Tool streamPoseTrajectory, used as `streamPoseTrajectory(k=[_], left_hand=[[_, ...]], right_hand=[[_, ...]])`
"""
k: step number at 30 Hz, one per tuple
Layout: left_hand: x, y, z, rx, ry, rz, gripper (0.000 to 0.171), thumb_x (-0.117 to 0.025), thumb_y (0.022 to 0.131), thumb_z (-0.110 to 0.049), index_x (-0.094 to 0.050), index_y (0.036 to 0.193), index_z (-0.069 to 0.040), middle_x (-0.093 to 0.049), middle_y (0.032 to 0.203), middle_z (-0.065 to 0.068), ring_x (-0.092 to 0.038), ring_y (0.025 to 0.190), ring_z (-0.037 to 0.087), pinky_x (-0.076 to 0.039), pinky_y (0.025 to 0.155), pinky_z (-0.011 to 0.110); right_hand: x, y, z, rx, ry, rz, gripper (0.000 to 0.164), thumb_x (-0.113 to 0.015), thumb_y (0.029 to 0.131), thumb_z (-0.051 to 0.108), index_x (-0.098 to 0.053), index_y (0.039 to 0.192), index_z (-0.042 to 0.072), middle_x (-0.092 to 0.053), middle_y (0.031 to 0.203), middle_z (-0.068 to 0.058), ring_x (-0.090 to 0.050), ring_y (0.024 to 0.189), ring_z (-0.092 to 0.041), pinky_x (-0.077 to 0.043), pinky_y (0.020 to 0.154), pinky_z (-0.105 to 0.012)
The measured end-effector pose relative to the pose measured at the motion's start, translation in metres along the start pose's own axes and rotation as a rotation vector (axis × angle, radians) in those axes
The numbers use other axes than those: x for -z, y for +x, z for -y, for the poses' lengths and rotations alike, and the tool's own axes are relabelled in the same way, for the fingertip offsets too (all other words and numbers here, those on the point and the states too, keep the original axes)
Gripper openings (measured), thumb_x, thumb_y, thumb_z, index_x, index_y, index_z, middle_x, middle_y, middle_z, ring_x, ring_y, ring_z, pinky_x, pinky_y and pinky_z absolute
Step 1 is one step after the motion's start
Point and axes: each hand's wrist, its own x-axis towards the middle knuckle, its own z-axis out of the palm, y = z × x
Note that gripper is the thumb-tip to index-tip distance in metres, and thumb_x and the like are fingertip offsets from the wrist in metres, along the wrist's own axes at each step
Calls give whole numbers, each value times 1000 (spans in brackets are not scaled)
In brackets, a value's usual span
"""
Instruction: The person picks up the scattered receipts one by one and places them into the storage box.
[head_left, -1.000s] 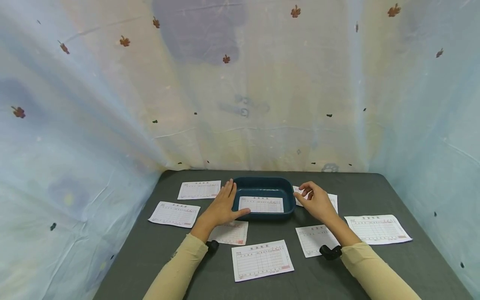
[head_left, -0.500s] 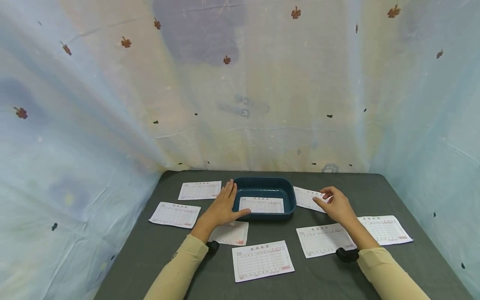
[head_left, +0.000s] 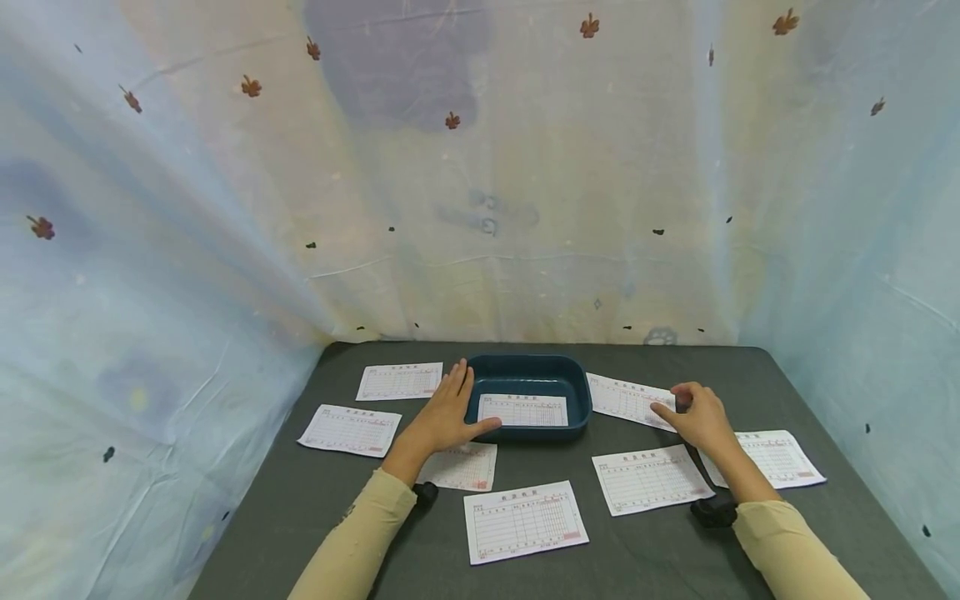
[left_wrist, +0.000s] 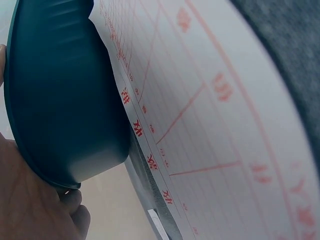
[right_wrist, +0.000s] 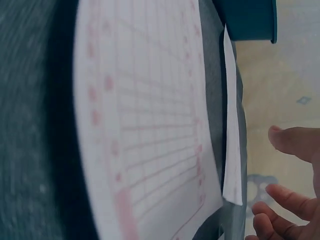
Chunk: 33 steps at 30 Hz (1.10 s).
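Observation:
Along the left rim of a dark teal rectangular basin point(head_left: 525, 364) rests my left hand point(head_left: 438, 421), fingers extended and thumb lying on the front rim. A white printed paper form point(head_left: 522, 410) lies inside the basin. My right hand point(head_left: 701, 421) is at the right end of another form point(head_left: 626, 398), thumb and fingers apart with nothing between them. In the right wrist view, the thumb point(right_wrist: 295, 142) shows apart from the bent fingers. Partly covered by my left forearm, a form point(head_left: 465, 467) lies before the basin; its red print shows large in the left wrist view.
More printed forms lie on the dark grey table: two at the left, one of them at the back point(head_left: 400, 381) and one nearer point(head_left: 349, 429), one front centre point(head_left: 525, 525), and two at the right, one nearer point(head_left: 652, 479) and one farther out point(head_left: 780, 458). A patterned curtain point(head_left: 487, 183) surrounds the table.
My right hand has moved right, away from the basin and slightly toward me, uncovering most of the form beneath it. My left hand and the basin have stayed put.

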Motion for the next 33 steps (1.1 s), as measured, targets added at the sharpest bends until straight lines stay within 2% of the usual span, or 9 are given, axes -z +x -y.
streamPoseTrajectory(k=[10, 18, 24, 33], left_hand=[[0, -1, -1, 19, -20, 5, 118, -53, 98, -80, -9, 171, 1, 2, 180, 19, 0, 167, 35, -11, 134, 54], [1, -1, -1, 4, -10, 10, 120, -48, 97, -85, -8, 171, 1, 3, 180, 19, 1, 167, 35, -10, 134, 54], [2, -2, -1, -3, -14, 5, 122, -47, 96, -86, -9, 171, 3, 2, 180, 21, 1, 167, 36, -11, 134, 55], [3, -2, -2, 9, -24, 12, 119, -49, 98, -83, -8, 171, 1, 3, 180, 20, 1, 167, 36, -10, 134, 55]], right_hand=[[3, 3, -8, -89, -11, 50, 71, -78, 99, 37, -52, 138, -16, -52, 130, -40, -47, 123, -59, -44, 101, -71], [-1, 9, -11, -139, -29, 113, 84, -79, 99, 40, -43, 145, -21, -41, 138, -45, -40, 130, -63, -40, 107, -75], [-3, 13, -15, -155, -39, 132, 87, -81, 96, 43, -44, 142, -22, -36, 137, -47, -40, 128, -64, -40, 106, -75], [-3, 15, -7, -188, -60, 147, 90, -84, 93, 46, -46, 137, -22, -34, 133, -46, -42, 123, -64, -40, 104, -75]])
